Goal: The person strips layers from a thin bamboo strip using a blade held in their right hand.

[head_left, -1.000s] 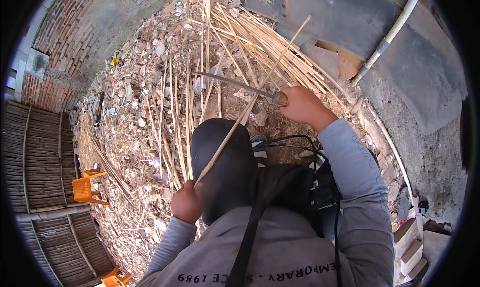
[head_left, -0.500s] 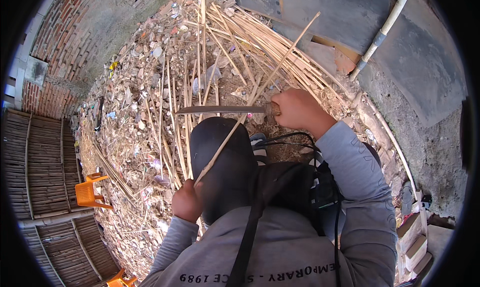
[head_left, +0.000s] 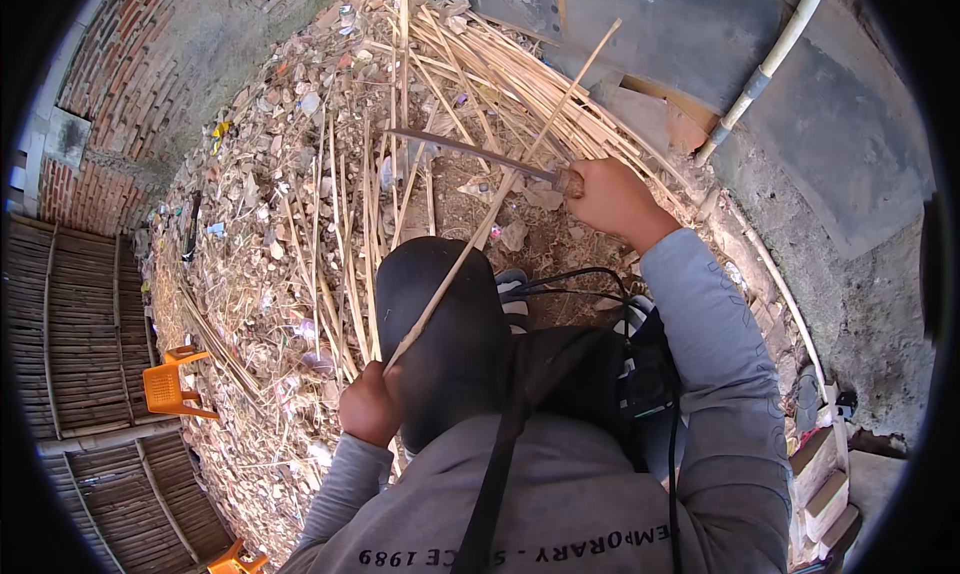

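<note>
My left hand (head_left: 371, 404) is closed around the near end of a long bamboo strip (head_left: 447, 286). The strip slants up and away to the right, passing over my dark-clad knee (head_left: 436, 292). In my right hand (head_left: 618, 200) is the wooden handle of a machete (head_left: 478, 154). Its long dark blade points left and slightly away from me, and crosses the strip beyond my knee. Whether the blade touches the strip I cannot tell.
A heap of bamboo strips (head_left: 480, 69) lies at the far side, with more strips (head_left: 345, 234) left of my knee. Litter and rubble (head_left: 270, 304) cover the ground. An orange plastic chair (head_left: 170, 387) stands at left; a pale pipe (head_left: 765, 69) leans at upper right.
The machete has moved farther from me along the strip, its tip swinging away. My left hand stays closed on the strip, whose far end has dropped slightly leftward.
</note>
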`<move>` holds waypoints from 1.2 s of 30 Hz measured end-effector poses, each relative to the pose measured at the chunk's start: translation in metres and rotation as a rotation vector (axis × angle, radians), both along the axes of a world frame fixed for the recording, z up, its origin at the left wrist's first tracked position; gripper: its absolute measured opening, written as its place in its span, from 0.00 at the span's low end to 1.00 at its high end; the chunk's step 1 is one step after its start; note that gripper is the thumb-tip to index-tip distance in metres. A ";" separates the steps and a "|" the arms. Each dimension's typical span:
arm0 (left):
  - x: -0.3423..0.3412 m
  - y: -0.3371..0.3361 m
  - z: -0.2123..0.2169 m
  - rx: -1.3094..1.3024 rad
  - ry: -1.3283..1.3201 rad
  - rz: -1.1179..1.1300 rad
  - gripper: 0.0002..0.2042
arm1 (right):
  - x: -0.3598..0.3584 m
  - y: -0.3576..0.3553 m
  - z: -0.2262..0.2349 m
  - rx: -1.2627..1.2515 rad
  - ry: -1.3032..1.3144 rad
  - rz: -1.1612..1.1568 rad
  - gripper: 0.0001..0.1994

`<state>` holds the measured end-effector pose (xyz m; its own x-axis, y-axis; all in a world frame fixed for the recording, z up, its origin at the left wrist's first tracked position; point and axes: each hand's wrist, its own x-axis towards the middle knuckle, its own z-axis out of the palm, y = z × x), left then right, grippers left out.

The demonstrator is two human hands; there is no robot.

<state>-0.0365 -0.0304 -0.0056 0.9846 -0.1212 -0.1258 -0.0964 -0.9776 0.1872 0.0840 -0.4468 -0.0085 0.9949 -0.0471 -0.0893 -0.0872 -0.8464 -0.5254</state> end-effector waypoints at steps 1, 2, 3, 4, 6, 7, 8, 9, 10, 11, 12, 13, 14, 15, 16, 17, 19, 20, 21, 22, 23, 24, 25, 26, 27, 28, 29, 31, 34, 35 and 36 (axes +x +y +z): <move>0.001 -0.002 0.007 0.003 0.002 0.013 0.15 | 0.000 -0.004 -0.001 -0.003 -0.004 0.000 0.14; 0.002 -0.002 0.010 0.000 -0.017 0.002 0.15 | 0.000 -0.008 0.000 -0.002 -0.005 -0.017 0.15; 0.002 -0.002 0.010 -0.004 -0.021 0.001 0.15 | 0.000 -0.010 0.000 -0.001 -0.007 -0.036 0.15; 0.003 -0.001 0.011 0.002 -0.017 -0.008 0.15 | -0.002 -0.003 -0.004 0.021 -0.052 -0.011 0.14; 0.002 0.002 0.010 0.007 -0.006 -0.008 0.15 | -0.008 0.025 0.007 -0.017 -0.063 0.115 0.14; 0.000 0.004 0.011 0.008 -0.003 -0.011 0.15 | -0.013 0.037 0.009 -0.054 -0.071 0.238 0.13; -0.001 0.006 0.013 0.008 0.001 -0.014 0.14 | -0.015 0.045 -0.001 -0.093 -0.182 0.302 0.13; -0.002 0.011 0.015 0.011 0.004 -0.009 0.14 | -0.013 0.043 -0.004 -0.089 -0.179 0.307 0.13; -0.004 0.017 0.018 0.042 0.001 -0.019 0.14 | -0.010 0.037 -0.006 -0.079 -0.093 0.280 0.13; -0.002 0.019 0.021 0.067 -0.012 -0.036 0.13 | -0.008 0.027 -0.006 -0.076 -0.014 0.244 0.12; -0.003 0.017 0.029 0.085 -0.010 -0.029 0.12 | -0.007 0.018 -0.016 -0.040 -0.037 0.145 0.13; -0.003 0.017 0.030 0.083 -0.014 -0.032 0.12 | -0.004 0.011 -0.018 -0.042 -0.041 0.142 0.13; -0.004 0.020 0.030 0.063 -0.023 -0.032 0.12 | -0.002 0.006 -0.018 -0.003 -0.012 0.132 0.13; -0.006 0.023 0.030 0.042 -0.031 -0.032 0.12 | 0.000 0.003 -0.019 0.037 0.017 0.122 0.13; -0.009 0.028 0.026 0.050 -0.036 -0.028 0.11 | -0.003 0.011 -0.021 -0.018 -0.073 0.148 0.12; -0.010 0.031 0.022 0.048 -0.037 -0.028 0.11 | -0.003 0.015 -0.018 -0.020 -0.075 0.148 0.12; -0.016 0.037 0.014 0.044 -0.027 0.002 0.12 | -0.001 0.027 -0.008 0.006 -0.071 0.285 0.12; -0.014 0.039 0.010 0.055 -0.009 -0.014 0.14 | 0.006 0.015 -0.028 0.070 -0.037 0.254 0.14; -0.014 0.037 0.010 0.051 -0.003 -0.022 0.14 | 0.005 0.007 -0.034 0.067 -0.031 0.246 0.14; -0.009 0.032 0.011 0.038 0.010 -0.017 0.14 | 0.008 -0.002 -0.031 0.218 0.078 0.101 0.16; -0.007 0.029 0.013 0.029 0.024 -0.010 0.15 | 0.009 -0.010 -0.033 0.373 0.186 -0.043 0.18; -0.006 0.025 0.014 0.050 0.041 -0.005 0.15 | 0.010 -0.017 -0.046 0.239 0.043 0.001 0.21; -0.008 0.024 0.013 0.051 0.029 -0.002 0.15 | 0.011 -0.012 -0.038 0.241 0.031 0.005 0.21; -0.014 0.026 0.009 0.056 0.027 0.027 0.15 | 0.007 0.002 -0.027 0.166 -0.016 0.067 0.20; -0.017 0.028 0.006 0.060 0.024 0.055 0.15 | 0.003 0.015 -0.013 0.092 -0.063 0.127 0.18; -0.020 0.033 0.003 0.059 -0.015 0.050 0.15 | 0.000 0.026 0.001 0.024 0.017 0.201 0.15; -0.019 0.034 0.000 0.061 -0.002 0.050 0.15 | -0.001 0.023 0.001 0.027 0.030 0.201 0.15; -0.013 0.036 -0.002 0.075 -0.061 0.012 0.14 | 0.006 0.009 -0.004 -0.019 0.041 0.259 0.11; -0.008 0.029 0.004 0.098 -0.075 -0.004 0.14 | 0.007 -0.025 -0.019 0.115 0.036 0.060 0.12; -0.006 0.027 0.007 0.123 -0.078 -0.003 0.13 | 0.008 -0.030 -0.021 0.148 -0.034 -0.019 0.13; -0.006 0.028 0.006 0.119 -0.086 -0.010 0.13 | 0.008 -0.032 -0.024 0.107 0.014 -0.032 0.14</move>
<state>-0.0420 -0.0024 0.0004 0.9913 -0.1200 -0.0548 -0.1167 -0.9913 0.0608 0.0917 -0.4783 -0.0329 0.9917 -0.0686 -0.1091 -0.1213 -0.7821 -0.6112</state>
